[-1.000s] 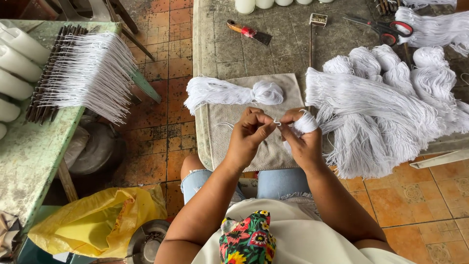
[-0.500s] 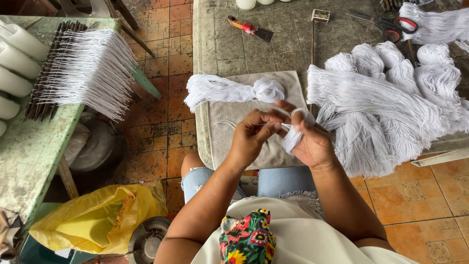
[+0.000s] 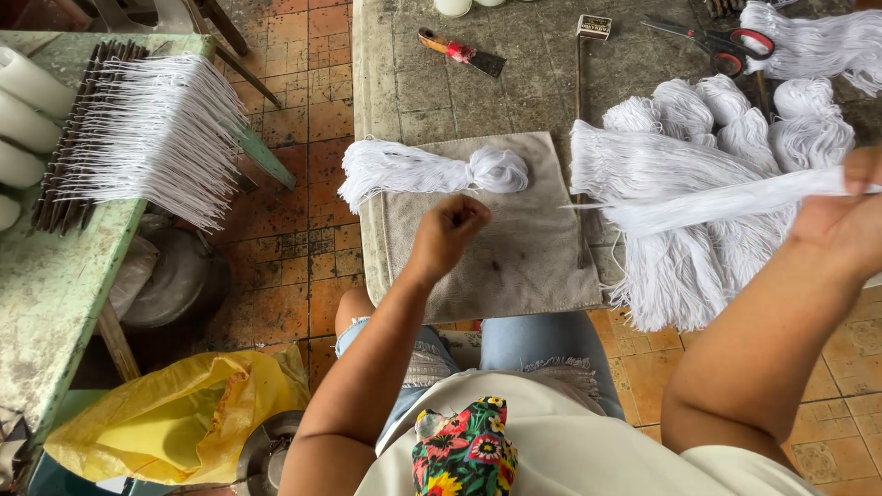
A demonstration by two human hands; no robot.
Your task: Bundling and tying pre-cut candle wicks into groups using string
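On a grey concrete worktop [image 3: 441,92] above an orange tiled floor, a seated person works over a beige cloth mat [image 3: 514,248]. The right hand [image 3: 850,216], out at the frame's right edge, is closed around one end of a long, thin bundle of white cotton strings [image 3: 726,200] — its long axis runs nearly level, from that hand leftward to a tapering tip over the mat's right edge. The left hand [image 3: 450,230] hovers over the mat in a loose fist; whether it pinches a strand cannot be told. It lies well apart from the bundle's tip, which points towards it. Just beyond the left hand rests a knotted white string hank [image 3: 432,167] — and to the right, a heap of similar white hanks [image 3: 707,129].
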